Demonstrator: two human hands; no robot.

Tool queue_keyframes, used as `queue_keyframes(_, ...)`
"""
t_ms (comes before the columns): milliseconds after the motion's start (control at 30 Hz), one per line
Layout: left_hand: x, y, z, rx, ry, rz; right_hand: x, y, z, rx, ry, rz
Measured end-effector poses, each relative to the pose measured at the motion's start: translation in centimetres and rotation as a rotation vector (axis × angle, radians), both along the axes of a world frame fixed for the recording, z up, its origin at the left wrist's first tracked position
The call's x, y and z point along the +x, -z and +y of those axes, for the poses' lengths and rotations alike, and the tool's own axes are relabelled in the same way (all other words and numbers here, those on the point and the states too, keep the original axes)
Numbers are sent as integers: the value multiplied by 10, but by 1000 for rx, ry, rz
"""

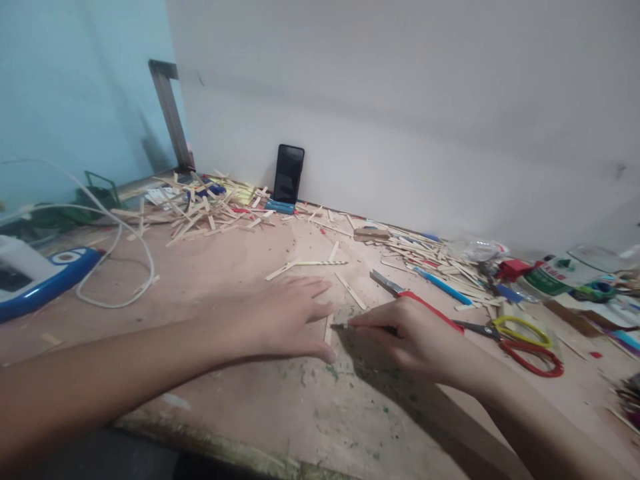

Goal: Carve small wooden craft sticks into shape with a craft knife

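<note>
Worn pinkish wooden worktable (240, 267), scraps heaped behind. Left hand (280, 317) flat, fingers spread, pins thin pale wooden stick (329, 329). Right hand (415, 337) pinches slim dark blade tool (350, 327), tip touching stick. Cut looks unfinished; stick seems whole.

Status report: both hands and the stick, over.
Left hand flat, pinning wooden stick. Right hand grips small blade, tip at stick. Scissors lie clear, rightward.
</note>
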State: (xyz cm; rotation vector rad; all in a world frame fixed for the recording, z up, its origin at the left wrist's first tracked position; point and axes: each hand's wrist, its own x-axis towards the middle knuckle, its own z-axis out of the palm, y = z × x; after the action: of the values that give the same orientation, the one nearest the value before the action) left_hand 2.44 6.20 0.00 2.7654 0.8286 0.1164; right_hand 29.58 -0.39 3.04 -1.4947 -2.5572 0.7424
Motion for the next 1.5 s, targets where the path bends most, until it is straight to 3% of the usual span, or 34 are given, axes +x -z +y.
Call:
queue_keyframes(333,1,9,2,-34,5,-42,14,14,7,60,-99,43)
queue_keyframes(600,-2,5,3,8,20,-37,19,23,16,99,-149,29)
queue_keyframes(900,-4,6,4,8,6,-9,11,13,10,24,-75,-2)
queue_keyframes(1133,-5,13,6,18,21,-38,10,12,6,55,-69,-15)
queue_keyframes(1500,-3,8,7,167,103,-82,-2,-2,2,47,-28,-117)
